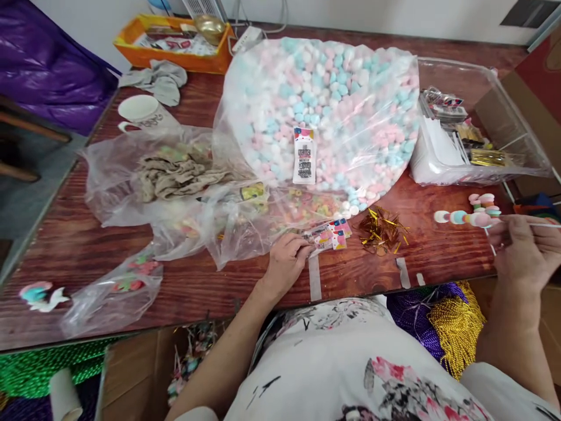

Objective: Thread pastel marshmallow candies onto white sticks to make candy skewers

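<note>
In the head view, the person's right hand (526, 251) has its fingers closed on a candy stick (475, 220). The threaded pieces, in white, blue and pink, reach out to the left of those fingertips, and the white end of the stick runs out to their right. Just beyond the same fingers, on the table (197, 292), lies a second cluster of candy pieces (484, 203). Farther beyond them is a clear plastic bin (477, 175), with white paper pieces (438, 143) and gold-coloured packs (488, 157) inside.

The left hand (287, 263) rests low over the table, its fingers narrow and curled at the near edge of some printed packets (335, 235); whether they pinch one cannot be told. The packets extend to the right of these fingertips, and gold ties (381, 230) lie in a loose heap farther right, between the two hands. A strip of tape (314, 280) lies on the near side of the packets, close to the left fingers.

Beyond the left fingers lies a clear bag (315, 206) of colourful ring-shaped pieces, and past that a large bag of pink, white and blue candies (324, 111) with a labelled packet (304, 164) on top. Well to the left of those fingers lie a crumpled cloth (175, 175) and a white mug (153, 115).
</note>
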Tool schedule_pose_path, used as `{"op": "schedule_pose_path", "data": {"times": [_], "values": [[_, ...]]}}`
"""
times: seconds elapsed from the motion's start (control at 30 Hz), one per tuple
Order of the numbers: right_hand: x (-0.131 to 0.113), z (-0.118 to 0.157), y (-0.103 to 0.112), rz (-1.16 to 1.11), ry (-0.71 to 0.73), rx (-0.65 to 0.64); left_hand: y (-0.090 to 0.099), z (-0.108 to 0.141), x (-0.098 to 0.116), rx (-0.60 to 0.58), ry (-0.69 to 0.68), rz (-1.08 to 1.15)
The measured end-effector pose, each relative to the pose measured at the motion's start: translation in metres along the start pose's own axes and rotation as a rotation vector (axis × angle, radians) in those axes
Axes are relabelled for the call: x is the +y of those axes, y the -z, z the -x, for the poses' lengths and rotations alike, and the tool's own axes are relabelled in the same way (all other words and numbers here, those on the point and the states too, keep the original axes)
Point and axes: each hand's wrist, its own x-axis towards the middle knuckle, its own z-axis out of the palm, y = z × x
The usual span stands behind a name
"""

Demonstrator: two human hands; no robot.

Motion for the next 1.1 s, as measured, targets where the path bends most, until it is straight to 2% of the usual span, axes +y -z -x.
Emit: {"op": "schedule_pose_path", "data": {"times": [0.07,0.13,0.2,0.27,0.37,0.53,0.73,0.97,1.1], "values": [[-0.018,0.016,-0.01,-0.327,-0.004,-0.09,0.001,0.001,-0.001,-0.009,0.015,0.044],[-0.033,0.039,-0.028,-0.529,-0.111,-0.218,0.001,0.002,-0.003,-0.012,0.026,0.075],[-0.042,0.064,-0.052,-0.594,-0.268,-0.414,0.001,0.003,-0.005,-0.003,0.039,0.098],[-0.046,0.088,-0.075,-0.633,-0.35,-0.564,0.0,0.004,-0.006,0.006,0.052,0.119],[-0.044,0.115,-0.1,-0.677,-0.398,-0.669,-0.002,0.005,-0.006,0.013,0.059,0.129],[-0.038,0.13,-0.111,-0.654,-0.404,-0.731,-0.004,0.005,-0.007,0.008,0.034,0.126],[-0.034,0.119,-0.107,-0.655,-0.542,-0.845,-0.006,0.008,-0.007,-0.012,-0.02,0.11],[-0.037,0.119,-0.104,-0.654,-0.463,-0.749,-0.006,0.011,-0.005,-0.006,-0.044,0.129],[-0.039,0.115,-0.097,-0.688,-0.499,-0.633,-0.006,0.012,-0.004,-0.01,0.003,0.124]]}}
